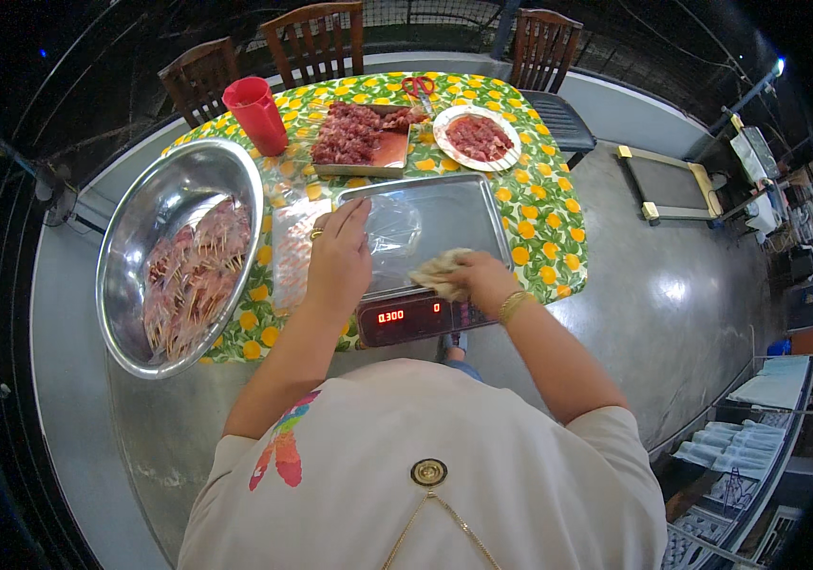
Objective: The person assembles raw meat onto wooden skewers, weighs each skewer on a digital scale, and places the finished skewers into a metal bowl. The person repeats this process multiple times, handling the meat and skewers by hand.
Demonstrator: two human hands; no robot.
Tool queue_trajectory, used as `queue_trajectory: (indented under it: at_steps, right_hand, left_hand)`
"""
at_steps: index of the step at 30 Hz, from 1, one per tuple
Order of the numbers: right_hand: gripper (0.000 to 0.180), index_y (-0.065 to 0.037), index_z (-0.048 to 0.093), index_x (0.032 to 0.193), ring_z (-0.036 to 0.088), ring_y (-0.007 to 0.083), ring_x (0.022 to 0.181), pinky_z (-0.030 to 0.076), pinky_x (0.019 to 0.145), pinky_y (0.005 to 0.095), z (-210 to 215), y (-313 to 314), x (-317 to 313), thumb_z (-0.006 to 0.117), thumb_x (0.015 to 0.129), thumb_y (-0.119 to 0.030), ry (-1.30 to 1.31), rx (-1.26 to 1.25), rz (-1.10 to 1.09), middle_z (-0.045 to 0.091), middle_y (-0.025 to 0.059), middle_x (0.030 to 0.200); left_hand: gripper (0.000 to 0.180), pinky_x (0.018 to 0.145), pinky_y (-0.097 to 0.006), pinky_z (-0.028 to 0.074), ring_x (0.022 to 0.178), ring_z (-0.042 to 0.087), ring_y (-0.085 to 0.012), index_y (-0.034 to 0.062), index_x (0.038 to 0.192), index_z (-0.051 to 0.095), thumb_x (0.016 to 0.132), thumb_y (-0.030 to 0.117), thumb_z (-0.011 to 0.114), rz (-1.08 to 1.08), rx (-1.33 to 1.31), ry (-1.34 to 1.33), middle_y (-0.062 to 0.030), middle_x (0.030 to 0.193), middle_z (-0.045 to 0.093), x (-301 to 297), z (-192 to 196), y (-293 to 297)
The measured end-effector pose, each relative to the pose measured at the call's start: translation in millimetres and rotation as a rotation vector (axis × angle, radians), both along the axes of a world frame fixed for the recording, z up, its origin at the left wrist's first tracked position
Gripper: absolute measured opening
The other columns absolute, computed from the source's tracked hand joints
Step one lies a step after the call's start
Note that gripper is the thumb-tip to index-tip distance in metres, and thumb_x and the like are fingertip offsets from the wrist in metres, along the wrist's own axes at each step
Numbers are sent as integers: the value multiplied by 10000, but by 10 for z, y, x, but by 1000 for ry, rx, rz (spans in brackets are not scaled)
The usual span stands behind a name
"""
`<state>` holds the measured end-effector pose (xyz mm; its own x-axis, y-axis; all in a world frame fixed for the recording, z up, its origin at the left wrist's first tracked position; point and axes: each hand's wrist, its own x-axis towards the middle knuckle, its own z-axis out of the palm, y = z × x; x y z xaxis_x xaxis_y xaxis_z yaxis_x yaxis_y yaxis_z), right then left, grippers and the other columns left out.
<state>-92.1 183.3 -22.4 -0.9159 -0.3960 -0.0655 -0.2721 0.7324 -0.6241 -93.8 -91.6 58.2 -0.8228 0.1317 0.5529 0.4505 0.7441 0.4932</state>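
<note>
My left hand [341, 249] lies with its fingers stretched out at the left side of a metal tray [468, 201] on a digital scale [416, 319]. A clear plastic bag [393, 224] spreads over the tray beside these fingers. At the tray's near right corner, my right hand [484, 283] is closed on a crumpled off-white cloth [441, 274]. Red digits glow on the scale's dark front panel. More clear plastic [294, 249] lies on the tablecloth left of my left hand.
A large steel basin [114, 285] of bagged meat skewers stands at the left. Farther back are a red pitcher [256, 116], a rectangular tray [359, 171] of raw meat, a white plate [512, 158] of meat and red-handled scissors [418, 87]. Wooden chairs [314, 43] stand behind the table.
</note>
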Motion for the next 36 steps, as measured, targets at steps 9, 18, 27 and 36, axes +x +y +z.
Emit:
queue_trajectory:
  at_steps: [9,18,27,36]
  right_hand:
    - [240,-117,759,1078,619,359,1124,523,946,417,26,1627,-674,664,863,-163,383,300,-332,671,160,1197]
    - [292,-70,712,1173,660,389,1057,516,954,477,-732,1865,-2154,627,931,-210,146,343,-426,706,222,1062]
    - [245,-13,747,980,700,364,1031,555,893,453,-1324,1873,-3611,565,942,-172,35,510,-394,720,240,1060]
    - [260,10,730,1049,696,404,1046,561,897,454,-1147,1997,-3837,566,906,-132,-24,360,-652,718,253,1091]
  left_hand:
    - [475,969,-443,504,1092,603,-366,10,1233,650,767,-81,654,27,-81,110,-134,1247,646,-361,-298,396]
    - [499,955,-413,482,1054,617,-322,15,1220,674,741,-115,618,124,-188,128,-118,1225,668,-509,-382,653]
    - [463,884,-412,498,959,616,-325,7,1187,688,744,-108,618,260,-264,52,-128,1233,665,-392,-317,948]
    - [411,861,-402,508,933,605,-307,8,1149,699,755,-89,636,249,-274,2,-103,1224,669,-276,-298,1205]
